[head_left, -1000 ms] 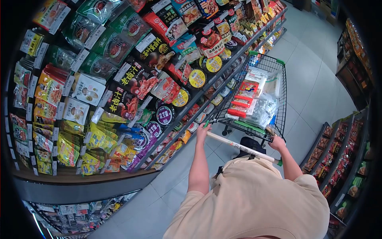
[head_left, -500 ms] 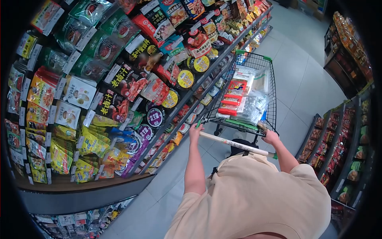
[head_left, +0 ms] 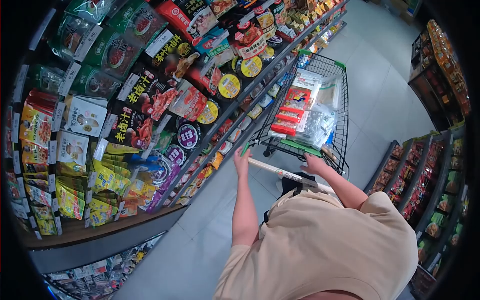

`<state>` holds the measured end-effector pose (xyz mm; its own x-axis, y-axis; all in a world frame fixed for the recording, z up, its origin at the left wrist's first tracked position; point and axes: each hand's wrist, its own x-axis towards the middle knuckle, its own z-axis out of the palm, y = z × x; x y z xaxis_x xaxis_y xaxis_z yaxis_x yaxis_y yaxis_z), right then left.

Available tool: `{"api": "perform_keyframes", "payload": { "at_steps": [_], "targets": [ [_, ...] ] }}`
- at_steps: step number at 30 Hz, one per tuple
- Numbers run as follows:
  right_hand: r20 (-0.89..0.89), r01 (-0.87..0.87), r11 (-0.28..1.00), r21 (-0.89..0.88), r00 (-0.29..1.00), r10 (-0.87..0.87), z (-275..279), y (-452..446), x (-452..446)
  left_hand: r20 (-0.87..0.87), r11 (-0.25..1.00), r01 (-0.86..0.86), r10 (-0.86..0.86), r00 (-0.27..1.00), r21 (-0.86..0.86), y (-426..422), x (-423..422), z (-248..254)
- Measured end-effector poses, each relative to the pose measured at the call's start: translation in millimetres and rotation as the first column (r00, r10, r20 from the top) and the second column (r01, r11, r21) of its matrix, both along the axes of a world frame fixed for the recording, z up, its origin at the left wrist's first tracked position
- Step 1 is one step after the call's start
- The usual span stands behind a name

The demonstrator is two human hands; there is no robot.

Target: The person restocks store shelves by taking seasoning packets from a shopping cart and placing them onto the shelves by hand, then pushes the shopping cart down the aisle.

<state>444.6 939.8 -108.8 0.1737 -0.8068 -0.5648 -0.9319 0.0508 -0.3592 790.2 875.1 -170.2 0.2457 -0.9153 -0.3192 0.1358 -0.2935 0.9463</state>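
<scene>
A black wire shopping cart [head_left: 344, 100] with green corner trim stands ahead of me, holding red packets [head_left: 287, 120] and clear plastic-wrapped packages [head_left: 320, 125]. My left hand [head_left: 242, 156] is closed around the left end of the cart's pale handle [head_left: 267, 166]. My right hand [head_left: 314, 163] is off the handle, beside the near rim of the basket. Its fingers look loosely apart and nothing shows in them, though they are partly hidden. The handle's right part passes beneath my right forearm.
On the left, close to the cart, runs a shelf rack [head_left: 200, 155] of hanging food packets and round tubs. To the right stand a slanted rack of packets [head_left: 407, 175] and a farther display [head_left: 435, 75]. Grey floor tiles [head_left: 372, 60] run between them.
My right hand has moved left, from the cart's near right corner to the middle of its near rim. My left hand stays on the handle. The shelves have shifted slightly left in view.
</scene>
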Motion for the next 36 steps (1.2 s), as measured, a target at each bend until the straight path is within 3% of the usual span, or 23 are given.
{"api": "perform_keyframes", "payload": {
  "at_steps": [3, 5, 6, 7, 9, 10, 12, 13, 15, 17, 18, 19, 21, 22, 23, 24, 26, 28, 29, 31, 33, 36],
  "targets": [
    [0.034, -0.031, 0.996, 0.086, 0.999, 0.028, 2.6, -35.3, 5.7, -0.103, 0.981, -0.059, 0.079, 0.992, 0.186, 23.1, -7.3, 15.3],
    [0.103, -0.211, 0.96, 0.187, 0.976, 0.194, 13.0, -47.3, 0.9, -0.096, 0.966, -0.014, 0.04, 0.995, 0.259, 40.4, -4.3, 12.0],
    [0.119, -0.159, 0.937, 0.312, 0.985, 0.127, 36.3, -53.6, 6.2, -0.126, 0.957, -0.044, 0.083, 0.989, 0.286, 53.1, -5.5, 15.9],
    [0.118, -0.168, 0.931, 0.324, 0.984, 0.137, 14.0, -50.1, -3.0, -0.154, 0.947, -0.075, 0.129, 0.98, 0.311, 70.3, -4.5, 9.6],
    [0.303, -0.206, 0.964, 0.167, 0.941, 0.149, -35.3, -44.5, -24.6, -0.096, 0.931, -0.103, 0.145, 0.985, 0.351, 117.9, 8.0, -39.6],
    [0.302, -0.113, 0.962, 0.25, 0.953, 0.034, -31.7, -45.8, -20.4, -0.105, 0.895, -0.105, 0.165, 0.981, 0.433, 148.8, 16.8, -56.6],
    [0.321, -0.071, 0.976, 0.208, 0.947, 0.0, -35.4, -43.3, -18.6, -0.153, 0.808, -0.099, 0.228, 0.962, 0.58, 233.0, 40.3, -122.3],
    [0.345, -0.007, 0.985, 0.172, 0.937, -0.054, -40.6, -42.2, -19.6, -0.158, 0.724, -0.184, 0.377, 0.913, 0.665, 271.3, 40.9, -120.9],
    [0.341, -0.01, 1.0, 0.028, 0.94, 0.0, -65.4, -38.4, -24.4, -0.085, 0.519, -0.332, 0.625, 0.776, 0.788, 336.9, 41.4, -104.2],
    [0.201, 0.02, 0.989, 0.144, 0.978, -0.049, -47.9, -44.4, -15.2, -0.098, 0.418, -0.425, 0.796, 0.597, 0.803, 398.8, 45.2, -112.3],
    [0.173, 0.024, 0.995, 0.094, 0.984, -0.041, -43.0, -43.0, -12.1, -0.088, 0.394, -0.471, 0.831, 0.549, 0.789, 423.5, 43.1, -107.0],
    [0.151, 0.02, 0.998, 0.063, 0.988, -0.029, -78.9, -45.7, -24.3, -0.08, 0.369, -0.515, 0.863, 0.498, 0.773, 445.1, 40.6, -102.4],
    [0.253, -0.071, 0.986, -0.153, 0.961, 0.108, -108.6, -45.7, -36.0, -0.082, 0.341, -0.54, 0.892, 0.445, 0.769, 484.9, 36.0, -96.2],
    [0.139, -0.046, 0.993, -0.106, 0.988, 0.061, -114.0, -49.1, -36.9, -0.072, 0.312, -0.547, 0.907, 0.414, 0.777, 501.5, 31.5, -93.3],
    [0.223, -0.023, 0.995, -0.095, 0.974, 0.043, -129.6, -55.0, -41.7, -0.068, 0.286, -0.549, 0.921, 0.383, 0.785, 515.9, 26.1, -92.2],
    [0.358, 0.146, 0.985, 0.088, 0.918, -0.168, -115.0, -53.1, -31.0, -0.082, 0.268, -0.578, 0.941, 0.328, 0.771, 531.7, 22.1, -97.4],
    [0.408, 0.254, 0.906, 0.339, 0.828, -0.384, -102.8, -60.1, -17.3, -0.06, 0.248, -0.544, 0.939, 0.34, 0.802, 558.0, 16.0, -114.2],
    [0.376, 0.143, 0.926, 0.348, 0.884, -0.278, -89.4, -65.3, -5.7, -0.091, 0.244, -0.593, 0.957, 0.276, 0.768, 580.7, 17.7, -140.3],
    [0.297, 0.084, 0.961, 0.264, 0.941, -0.164, -61.1, -61.8, 9.0, -0.101, 0.243, -0.62, 0.962, 0.255, 0.746, 591.1, 16.8, -151.3],
    [0.245, 0.059, 0.962, 0.266, 0.961, -0.126, -49.1, -58.9, 27.8, -0.113, 0.207, -0.649, 0.977, 0.183, 0.732, 599.0, 25.1, -140.7],
    [0.239, 0.265, 0.939, 0.219, 0.919, -0.314, -35.4, -47.3, 47.2, -0.137, 0.206, -0.686, 0.978, 0.154, 0.698, 614.1, 39.0, -138.6],
    [0.232, 0.255, 0.96, 0.12, 0.933, -0.277, -51.7, -48.0, 70.1, -0.12, 0.242, -0.672, 0.967, 0.223, 0.7, 634.5, 62.3, -122.8]
  ]
}}
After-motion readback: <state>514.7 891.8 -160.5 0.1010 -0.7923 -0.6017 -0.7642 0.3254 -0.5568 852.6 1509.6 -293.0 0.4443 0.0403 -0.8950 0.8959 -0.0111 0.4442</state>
